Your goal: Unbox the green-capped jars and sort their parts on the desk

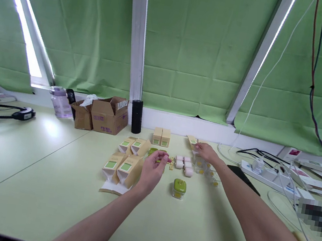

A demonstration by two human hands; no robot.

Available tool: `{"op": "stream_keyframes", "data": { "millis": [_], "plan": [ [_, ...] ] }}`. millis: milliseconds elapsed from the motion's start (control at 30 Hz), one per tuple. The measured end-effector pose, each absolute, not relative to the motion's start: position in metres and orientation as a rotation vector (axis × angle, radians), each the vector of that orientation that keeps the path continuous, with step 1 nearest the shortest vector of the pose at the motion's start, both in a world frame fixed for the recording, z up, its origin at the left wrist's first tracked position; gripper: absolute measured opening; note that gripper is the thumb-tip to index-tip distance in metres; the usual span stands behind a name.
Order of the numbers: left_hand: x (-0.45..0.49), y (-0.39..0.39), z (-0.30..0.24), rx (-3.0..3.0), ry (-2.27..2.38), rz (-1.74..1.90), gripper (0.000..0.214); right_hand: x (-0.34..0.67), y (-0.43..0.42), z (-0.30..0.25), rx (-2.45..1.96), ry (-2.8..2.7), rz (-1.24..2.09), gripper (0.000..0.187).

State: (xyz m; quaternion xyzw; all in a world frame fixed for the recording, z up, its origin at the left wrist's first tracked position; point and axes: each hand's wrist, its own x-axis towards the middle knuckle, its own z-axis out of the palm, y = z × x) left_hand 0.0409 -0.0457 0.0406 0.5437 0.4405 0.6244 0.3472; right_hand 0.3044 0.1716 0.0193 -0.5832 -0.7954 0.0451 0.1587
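Observation:
My left hand (153,169) is above the middle of the table with its fingertips pinched together; anything between them is too small to make out. Under and behind it are green lids (153,151), partly hidden. At the back, my right hand (206,152) has its fingers closed on the edge of a beige carton (191,141) with a green label. Clear jars (200,166) stand below that hand. White rounded pieces (184,163) and small yellow stickers (171,163) lie between my hands. Nearer me stands a clear jar with a green lid (179,188).
Several open beige cartons (126,168) stand left of my left hand, two closed cartons (161,136) behind. Farther back are brown boxes (109,116), a black cylinder (136,116) and a purple bottle (61,103). A power strip (265,177) with cables lies at right.

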Motion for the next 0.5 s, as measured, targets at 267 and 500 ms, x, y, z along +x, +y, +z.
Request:
{"op": "stream_keyframes", "data": {
  "millis": [267,500],
  "plan": [
    [0.041,-0.048,0.043,1.417,1.141,1.614,0.029,0.294,0.162,0.019,-1.614,-2.183,0.048,0.036],
    [0.040,-0.045,0.042,1.418,1.152,1.590,0.028,0.283,0.131,0.033,-1.514,-1.872,-0.024,0.030]
  ]
}}
